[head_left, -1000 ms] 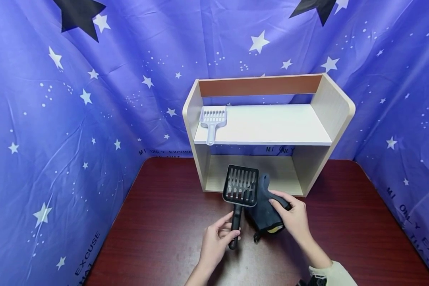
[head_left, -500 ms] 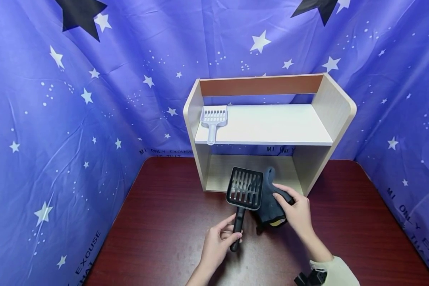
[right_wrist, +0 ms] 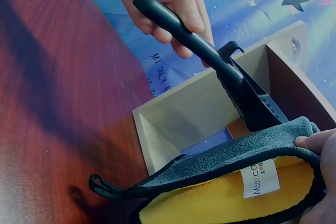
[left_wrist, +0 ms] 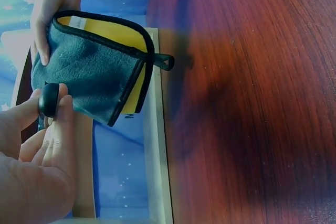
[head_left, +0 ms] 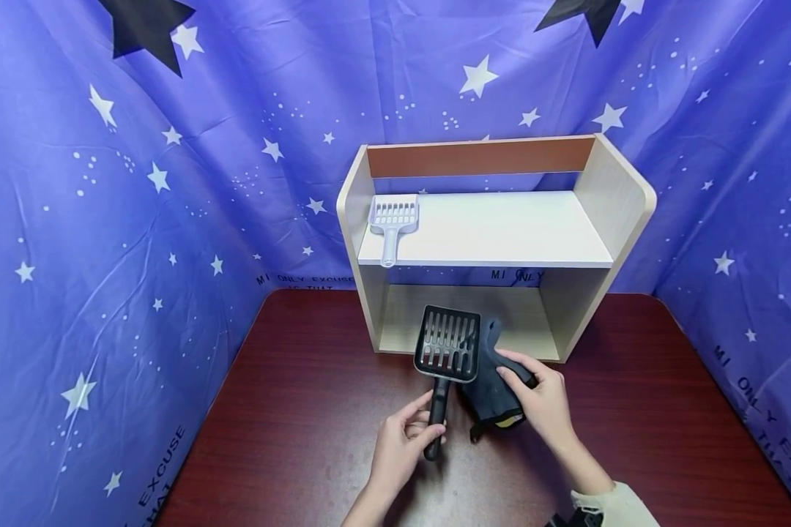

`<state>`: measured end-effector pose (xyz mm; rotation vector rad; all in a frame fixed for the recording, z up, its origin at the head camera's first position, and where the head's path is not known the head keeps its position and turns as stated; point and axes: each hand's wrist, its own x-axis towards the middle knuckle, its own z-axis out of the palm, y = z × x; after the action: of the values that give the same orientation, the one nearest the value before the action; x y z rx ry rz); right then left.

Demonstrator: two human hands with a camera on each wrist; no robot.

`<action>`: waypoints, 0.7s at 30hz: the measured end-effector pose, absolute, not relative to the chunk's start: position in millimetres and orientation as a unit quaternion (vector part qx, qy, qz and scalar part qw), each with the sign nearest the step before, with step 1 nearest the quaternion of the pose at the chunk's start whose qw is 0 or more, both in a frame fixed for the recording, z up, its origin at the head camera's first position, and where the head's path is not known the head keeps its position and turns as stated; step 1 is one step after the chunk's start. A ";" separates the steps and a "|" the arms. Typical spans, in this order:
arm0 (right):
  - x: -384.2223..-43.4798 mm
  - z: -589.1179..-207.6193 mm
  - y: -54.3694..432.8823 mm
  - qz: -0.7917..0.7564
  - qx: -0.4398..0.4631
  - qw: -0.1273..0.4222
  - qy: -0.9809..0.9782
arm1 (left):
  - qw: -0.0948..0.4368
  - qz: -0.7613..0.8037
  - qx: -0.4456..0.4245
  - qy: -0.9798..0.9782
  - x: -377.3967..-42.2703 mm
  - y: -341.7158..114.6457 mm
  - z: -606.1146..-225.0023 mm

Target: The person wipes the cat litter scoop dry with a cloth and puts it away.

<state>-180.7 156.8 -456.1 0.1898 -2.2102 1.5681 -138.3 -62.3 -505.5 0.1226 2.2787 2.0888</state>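
My left hand (head_left: 400, 443) pinches the handle of a black slotted litter scoop (head_left: 447, 344), its slotted head tilted up towards the shelf. Behind and beside that head is a dark grey fabric mitt (head_left: 491, 391) with black edging, held by the thumb part in my right hand (head_left: 546, 395). The right wrist view shows the mitt's yellow lining (right_wrist: 210, 192), a white label and a black hanging loop (right_wrist: 105, 186). There the mitt's cloth lies right at the scoop's head and hides its lower end. A second litter scoop (head_left: 393, 219), pale grey, lies at the upper shelf's left end.
A two-tier wooden shelf unit (head_left: 488, 252) with a white upper board stands at the back of the dark red table (head_left: 290, 410). Blue star-printed curtains (head_left: 237, 146) hang behind it and along both sides.
The mitt and right hand moved up and right, then back down and left. The scoop shifted slightly right, then partly back left, staying in my left hand.
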 end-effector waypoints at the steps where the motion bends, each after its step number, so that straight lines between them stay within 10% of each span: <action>1: -180.0 -456.6 156.2 0.564 0.071 0.210 -0.795 | 0.023 0.675 0.040 0.736 -138.8 -62.5 -505.6; 21: -177.0 -502.9 152.5 0.542 0.145 0.196 -0.804 | 0.006 0.678 0.033 0.735 -143.8 -65.3 -505.1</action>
<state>-177.0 152.5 -502.9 0.4058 -2.2513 1.5193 -143.8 -65.3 -505.1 0.1040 2.2985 2.1203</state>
